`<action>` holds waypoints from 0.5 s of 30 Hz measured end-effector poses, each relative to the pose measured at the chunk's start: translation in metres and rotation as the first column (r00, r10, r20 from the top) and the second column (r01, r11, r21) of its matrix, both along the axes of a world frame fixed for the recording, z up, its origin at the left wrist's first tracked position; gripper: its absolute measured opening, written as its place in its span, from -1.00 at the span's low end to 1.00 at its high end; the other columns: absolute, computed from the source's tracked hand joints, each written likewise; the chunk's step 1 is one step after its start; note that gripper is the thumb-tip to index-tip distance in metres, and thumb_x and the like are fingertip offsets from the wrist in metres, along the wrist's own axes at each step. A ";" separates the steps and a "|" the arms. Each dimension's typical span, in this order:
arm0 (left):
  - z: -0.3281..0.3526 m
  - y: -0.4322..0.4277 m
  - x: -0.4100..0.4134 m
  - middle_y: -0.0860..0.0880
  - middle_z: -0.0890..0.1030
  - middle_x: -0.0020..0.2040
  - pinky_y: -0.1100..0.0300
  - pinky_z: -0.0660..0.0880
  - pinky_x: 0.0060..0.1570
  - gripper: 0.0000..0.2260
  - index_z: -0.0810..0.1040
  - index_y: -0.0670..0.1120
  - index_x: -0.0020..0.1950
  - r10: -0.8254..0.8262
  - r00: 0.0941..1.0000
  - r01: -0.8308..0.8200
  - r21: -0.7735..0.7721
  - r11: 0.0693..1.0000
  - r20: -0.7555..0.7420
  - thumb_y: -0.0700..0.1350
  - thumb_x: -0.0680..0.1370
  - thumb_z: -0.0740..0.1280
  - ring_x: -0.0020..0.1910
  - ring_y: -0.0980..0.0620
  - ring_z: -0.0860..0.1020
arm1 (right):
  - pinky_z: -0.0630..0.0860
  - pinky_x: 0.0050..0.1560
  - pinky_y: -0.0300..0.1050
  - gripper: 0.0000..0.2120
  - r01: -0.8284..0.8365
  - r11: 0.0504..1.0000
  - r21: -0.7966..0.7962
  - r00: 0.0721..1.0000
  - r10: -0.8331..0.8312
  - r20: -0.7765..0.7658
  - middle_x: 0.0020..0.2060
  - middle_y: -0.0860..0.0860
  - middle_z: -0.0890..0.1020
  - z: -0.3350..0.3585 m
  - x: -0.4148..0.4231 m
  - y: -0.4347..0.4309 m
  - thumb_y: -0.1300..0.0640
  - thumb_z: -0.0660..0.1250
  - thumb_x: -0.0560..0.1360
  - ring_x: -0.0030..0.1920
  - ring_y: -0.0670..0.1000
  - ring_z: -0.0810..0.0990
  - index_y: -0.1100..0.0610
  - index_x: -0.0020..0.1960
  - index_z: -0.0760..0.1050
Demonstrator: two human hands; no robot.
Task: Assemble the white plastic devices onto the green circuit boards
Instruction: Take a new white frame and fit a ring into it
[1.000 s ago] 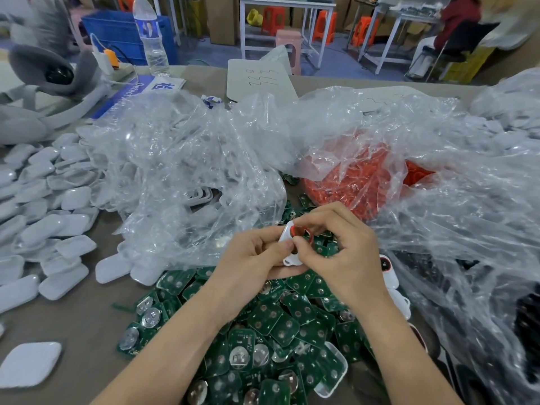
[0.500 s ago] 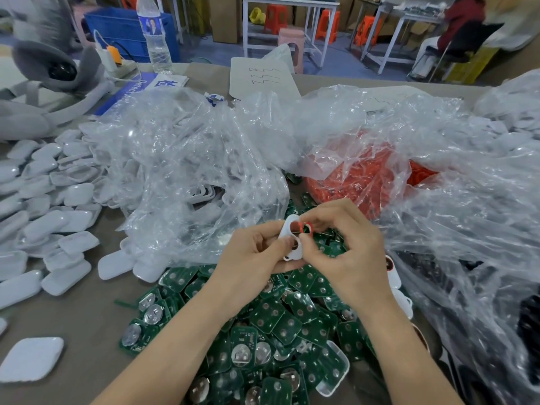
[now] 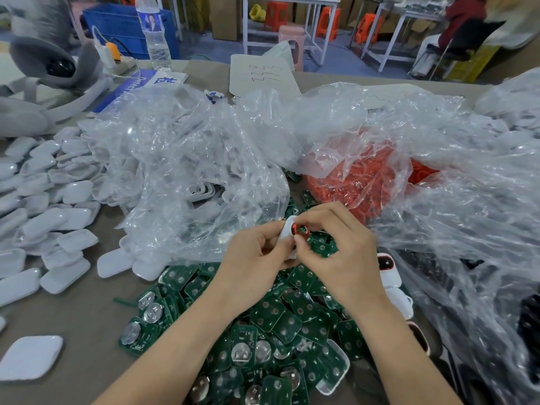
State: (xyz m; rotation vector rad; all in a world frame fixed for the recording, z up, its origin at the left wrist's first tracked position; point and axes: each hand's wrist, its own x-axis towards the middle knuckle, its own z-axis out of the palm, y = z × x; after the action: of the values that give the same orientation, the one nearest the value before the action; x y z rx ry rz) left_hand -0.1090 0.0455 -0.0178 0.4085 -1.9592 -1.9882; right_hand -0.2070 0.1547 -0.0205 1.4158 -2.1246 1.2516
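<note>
Above the heap of green circuit boards (image 3: 274,317), through the head view, I am watching both hands working on one white shell (image 3: 287,230), raised just off the pile. The left hand (image 3: 257,258) is pinching the shell between curled thumb and fingers. The right hand (image 3: 344,255) is nipping a small red ring (image 3: 298,229) against the shell's upper end. I am reading this as the ring-fitting step, with no board joined yet. Next comes seating the ring flush, then picking a board. Compared with a second ago, both grips are holding and the shell is tipping more edge-on.
</note>
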 end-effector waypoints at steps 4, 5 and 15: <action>-0.001 0.001 0.001 -0.19 0.69 -0.14 0.34 0.57 -0.11 -0.71 0.64 0.13 0.00 0.009 1.000 -0.009 -0.038 0.999 0.023 -0.26 0.61 0.27 -0.09 -0.02 0.68 | 0.50 -0.06 -0.28 -0.87 -0.019 1.000 0.018 0.998 0.018 0.056 -0.13 0.03 0.58 0.000 0.000 0.000 0.32 0.41 0.36 -0.13 -0.11 0.52 0.22 -0.09 0.59; -0.002 0.002 0.001 -0.13 0.70 -0.14 0.34 0.57 -0.10 -0.72 0.63 0.12 0.01 0.005 1.000 -0.004 -0.040 0.999 0.028 -0.26 0.61 0.27 -0.09 0.03 0.68 | 0.50 -0.07 -0.26 -0.88 -0.027 0.999 0.025 0.998 0.025 0.064 -0.14 0.02 0.57 0.001 0.000 0.000 0.32 0.41 0.35 -0.13 -0.10 0.52 0.22 -0.11 0.58; -0.003 0.002 0.004 -0.03 0.71 -0.19 0.24 0.62 -0.09 -0.75 0.66 0.05 -0.02 0.001 0.995 0.007 -0.089 0.996 0.096 -0.27 0.60 0.28 -0.15 0.06 0.69 | 0.46 -0.18 -0.14 -0.92 -0.115 0.981 0.154 0.991 0.102 0.092 -0.21 0.02 0.52 0.007 -0.004 0.003 0.34 0.40 0.34 -0.22 -0.02 0.48 0.25 -0.23 0.50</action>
State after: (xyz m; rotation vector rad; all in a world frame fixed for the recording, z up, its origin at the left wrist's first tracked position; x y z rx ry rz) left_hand -0.1052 0.0473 -0.0207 0.4870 -2.0986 -1.9077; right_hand -0.2113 0.1582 -0.0131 1.5904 -2.2754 1.2242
